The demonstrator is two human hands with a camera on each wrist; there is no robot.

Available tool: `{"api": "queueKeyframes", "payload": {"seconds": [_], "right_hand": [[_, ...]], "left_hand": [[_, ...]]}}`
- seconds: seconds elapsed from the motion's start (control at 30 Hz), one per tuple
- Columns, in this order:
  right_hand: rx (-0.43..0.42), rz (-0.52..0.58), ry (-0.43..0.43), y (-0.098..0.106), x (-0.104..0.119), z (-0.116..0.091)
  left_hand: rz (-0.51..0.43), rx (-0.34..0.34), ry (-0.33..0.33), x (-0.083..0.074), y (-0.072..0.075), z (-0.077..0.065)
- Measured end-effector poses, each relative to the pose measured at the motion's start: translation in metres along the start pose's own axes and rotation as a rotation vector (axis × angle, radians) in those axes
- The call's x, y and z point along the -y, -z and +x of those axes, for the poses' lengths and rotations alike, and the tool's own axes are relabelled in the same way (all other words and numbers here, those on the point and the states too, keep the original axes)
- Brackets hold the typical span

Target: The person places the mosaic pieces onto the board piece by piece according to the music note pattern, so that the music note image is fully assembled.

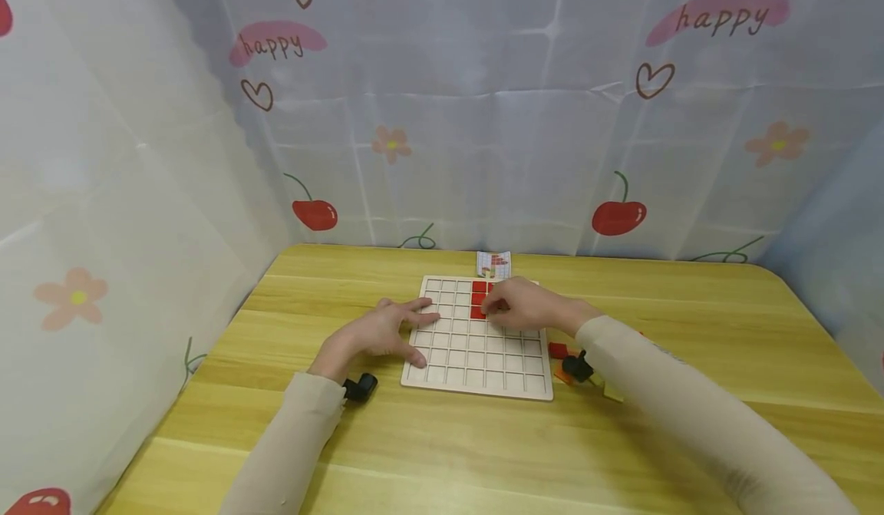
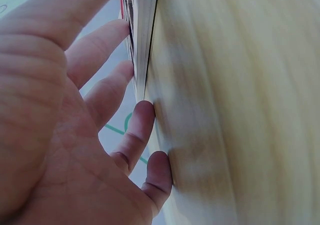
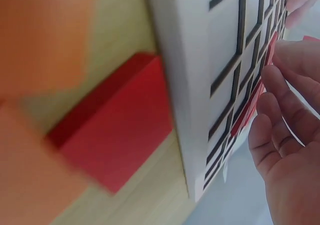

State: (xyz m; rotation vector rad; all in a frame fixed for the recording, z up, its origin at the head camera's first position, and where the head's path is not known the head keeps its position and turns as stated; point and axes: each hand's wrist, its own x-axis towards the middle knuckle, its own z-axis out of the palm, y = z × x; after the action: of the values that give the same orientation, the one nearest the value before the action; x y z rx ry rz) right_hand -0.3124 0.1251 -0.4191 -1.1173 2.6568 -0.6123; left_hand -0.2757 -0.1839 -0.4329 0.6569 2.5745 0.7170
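A pale wooden grid board (image 1: 456, 361) lies on the table, with several red square tiles (image 1: 479, 298) set in its upper middle cells. My left hand (image 1: 376, 331) rests at the board's left edge, fingers spread; in the left wrist view the fingertips (image 2: 145, 110) lie along the board's side and the tabletop. Over the upper part of the board, my right hand (image 1: 521, 305) has thumb and fingers bent together at a red tile (image 3: 271, 47), which it seems to pinch against the grid. The fingers partly hide that tile and the neighbouring cells.
Right of the board lie a loose red tile (image 1: 558, 351), an orange tile (image 1: 562, 374) and a yellow tile (image 1: 612, 392), partly under the right forearm. A small printed pattern card (image 1: 493, 262) sits behind the board. Patterned curtains (image 1: 442, 154) stand around the table.
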Motion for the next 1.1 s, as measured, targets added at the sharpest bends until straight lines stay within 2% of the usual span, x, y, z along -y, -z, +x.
{"api": "queueKeyframes", "payload": {"seconds": [0.17,0.4,0.7,1.1], "right_hand": [[-0.007,0.008,0.008,0.004,-0.004,-0.013],[0.011,0.038,-0.081,0.007,-0.007,-0.035],[-0.005,0.029,-0.102,0.009,-0.015,-0.064],[-0.002,0.034,-0.115,0.008,-0.023,-0.087]], "left_hand": [[0.001,-0.001,-0.002,-0.001,0.0,0.0],[0.01,-0.002,-0.004,-0.002,0.0,-0.002],[0.007,-0.005,-0.006,-0.002,0.0,-0.001],[-0.008,0.0,-0.005,-0.003,0.001,-0.002]]}}
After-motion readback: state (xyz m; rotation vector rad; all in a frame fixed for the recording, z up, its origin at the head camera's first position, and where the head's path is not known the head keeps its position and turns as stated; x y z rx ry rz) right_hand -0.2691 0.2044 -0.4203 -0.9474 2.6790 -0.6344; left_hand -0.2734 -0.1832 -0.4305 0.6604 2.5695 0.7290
